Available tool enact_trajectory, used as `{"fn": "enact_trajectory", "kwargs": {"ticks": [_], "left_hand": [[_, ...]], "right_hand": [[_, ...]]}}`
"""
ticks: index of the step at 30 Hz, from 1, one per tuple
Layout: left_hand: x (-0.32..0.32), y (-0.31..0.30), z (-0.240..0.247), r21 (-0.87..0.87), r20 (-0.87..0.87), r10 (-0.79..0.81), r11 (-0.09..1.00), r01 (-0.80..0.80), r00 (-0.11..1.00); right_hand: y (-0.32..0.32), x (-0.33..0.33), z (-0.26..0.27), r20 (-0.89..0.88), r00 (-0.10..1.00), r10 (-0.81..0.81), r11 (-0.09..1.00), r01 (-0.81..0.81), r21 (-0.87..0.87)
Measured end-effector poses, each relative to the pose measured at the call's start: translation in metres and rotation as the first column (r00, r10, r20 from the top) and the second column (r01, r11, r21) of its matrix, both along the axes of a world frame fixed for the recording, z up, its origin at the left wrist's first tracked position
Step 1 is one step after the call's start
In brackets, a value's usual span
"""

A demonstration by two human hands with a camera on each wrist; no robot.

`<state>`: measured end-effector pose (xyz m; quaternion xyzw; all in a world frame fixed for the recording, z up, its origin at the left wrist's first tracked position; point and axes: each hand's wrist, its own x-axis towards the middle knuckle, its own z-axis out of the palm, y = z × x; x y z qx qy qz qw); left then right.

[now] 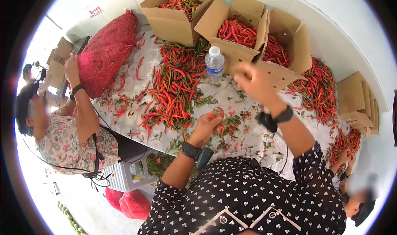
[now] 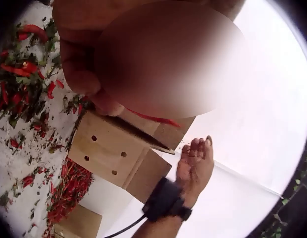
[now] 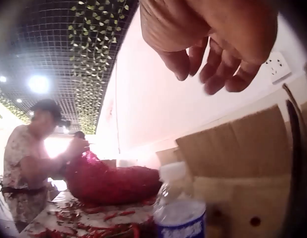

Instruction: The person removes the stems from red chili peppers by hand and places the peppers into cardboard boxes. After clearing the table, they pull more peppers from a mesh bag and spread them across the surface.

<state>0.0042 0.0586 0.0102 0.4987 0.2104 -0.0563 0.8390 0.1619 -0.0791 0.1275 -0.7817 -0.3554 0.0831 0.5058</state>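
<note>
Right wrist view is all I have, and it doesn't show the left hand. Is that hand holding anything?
Observer: Yes, the left hand pinches a red chili.
Operator: I see cardboard behind the bottle, but not inside. What do the boxes along the wall hold?
Observer: Of the three open boxes, the left box holds red and green chilies; the middle box and right box hold red ones.
</note>
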Motion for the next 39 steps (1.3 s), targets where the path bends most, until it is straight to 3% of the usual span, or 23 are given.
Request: {"fn": "enact_trajectory", "kwargs": {"ticks": [1, 3, 5, 7, 9, 13, 15, 16, 18, 19, 21, 22, 24, 26, 28, 30, 32, 34, 36, 37, 38, 39], "left_hand": [[0.001, 0.0, 0.0, -0.039, 0.01, -0.027, 0.999, 0.027, 1.0], [0.005, -0.004, 0.003, -0.071, 0.024, -0.074, 0.995, 0.075, 0.997], [0.006, -0.014, 0.014, -0.004, 0.047, -0.171, 0.985, 0.171, 0.984], [0.008, -0.022, 0.019, 0.053, 0.029, -0.198, 0.979, 0.197, 0.98], [0.008, -0.027, 0.022, 0.113, 0.014, -0.216, 0.971, 0.213, 0.976], [0.006, -0.034, 0.024, 0.13, 0.063, -0.225, 0.968, 0.215, 0.972], [0.005, -0.035, 0.026, 0.129, 0.1, -0.221, 0.97, 0.208, 0.97], [0.004, -0.034, 0.026, 0.109, 0.136, -0.241, 0.968, 0.227, 0.961], [0.0, -0.03, 0.022, 0.085, 0.164, -0.26, 0.965, 0.249, 0.952], [0.0, -0.027, 0.018, 0.074, 0.194, -0.303, 0.953, 0.294, 0.933], [-0.004, -0.021, 0.022, 0.085, 0.229, -0.368, 0.93, 0.359, 0.901], [-0.007, -0.018, 0.028, 0.079, 0.222, -0.365, 0.931, 0.356, 0.904], [-0.01, -0.002, 0.037, 0.058, 0.114, -0.249, 0.968, 0.244, 0.962], [-0.014, 0.024, 0.011, 0.161, 0.092, -0.231, 0.963, 0.214, 0.969], [-0.017, 0.032, 0.002, 0.287, -0.017, -0.104, 0.952, 0.104, 0.994], [-0.019, 0.03, -0.001, 0.268, -0.041, -0.136, 0.953, 0.142, 0.99], [-0.018, 0.014, 0.002, 0.392, -0.095, -0.24, 0.883, 0.258, 0.966], [-0.013, -0.005, 0.004, 0.401, -0.063, -0.237, 0.883, 0.242, 0.97], [-0.004, -0.014, 0.003, 0.596, -0.035, -0.294, 0.761, 0.256, 0.955], [0.0, -0.014, 0.0, 0.596, -0.036, -0.295, 0.76, 0.257, 0.955], [0.005, -0.013, -0.007, 0.863, -0.059, -0.339, 0.455, 0.218, 0.939], [0.008, -0.012, -0.014, 0.988, -0.096, -0.371, 0.076, 0.134, 0.923]], "right_hand": [[-0.009, -0.01, -0.033, -0.148, 0.986, 0.081, 0.996, -0.084, -0.012], [-0.025, -0.035, -0.073, -0.241, 0.961, 0.139, 0.983, -0.163, -0.083], [-0.031, -0.059, -0.09, -0.286, 0.951, 0.114, 0.992, -0.126, -0.026], [-0.038, -0.067, -0.092, -0.332, 0.938, 0.097, 0.995, -0.091, 0.033], [-0.045, -0.069, -0.089, -0.321, 0.947, -0.016, 0.999, 0.004, -0.037], [-0.054, -0.071, -0.085, -0.438, 0.899, 0.008, 0.999, 0.006, 0.032], [-0.057, -0.07, -0.09, -0.674, 0.73, 0.112, 0.981, 0.025, 0.19], [-0.058, -0.071, -0.091, -0.676, 0.728, 0.114, 0.981, 0.025, 0.192], [-0.06, -0.075, -0.095, -0.896, 0.29, 0.336, 0.898, 0.189, 0.398], [-0.062, -0.076, -0.098, -0.899, 0.283, 0.335, 0.898, 0.191, 0.395], [-0.066, -0.074, -0.103, -0.845, 0.067, 0.531, 0.823, 0.195, 0.533], [-0.07, -0.071, -0.106, -0.847, 0.058, 0.529, 0.825, 0.198, 0.529], [-0.079, -0.058, -0.111, -0.709, 0.079, 0.701, 0.689, 0.181, 0.702], [-0.085, -0.055, -0.107, -0.707, 0.079, 0.703, 0.691, 0.163, 0.705], [-0.088, -0.055, -0.103, -0.861, 0.375, 0.344, 0.914, 0.078, 0.399], [-0.082, -0.057, -0.11, -0.847, 0.434, 0.307, 0.934, 0.031, 0.355], [-0.074, -0.062, -0.117, -0.827, 0.491, 0.274, 0.952, -0.014, 0.307], [-0.065, -0.067, -0.116, -0.805, 0.529, 0.269, 0.962, -0.104, 0.253], [-0.061, -0.068, -0.122, -0.798, 0.548, 0.251, 0.967, -0.112, 0.228], [-0.06, -0.068, -0.126, -0.803, 0.546, 0.237, 0.971, -0.102, 0.216], [-0.059, -0.067, -0.131, -0.808, 0.545, 0.222, 0.974, -0.093, 0.205], [-0.06, -0.067, -0.136, -0.808, 0.546, 0.222, 0.974, -0.092, 0.206]]}}
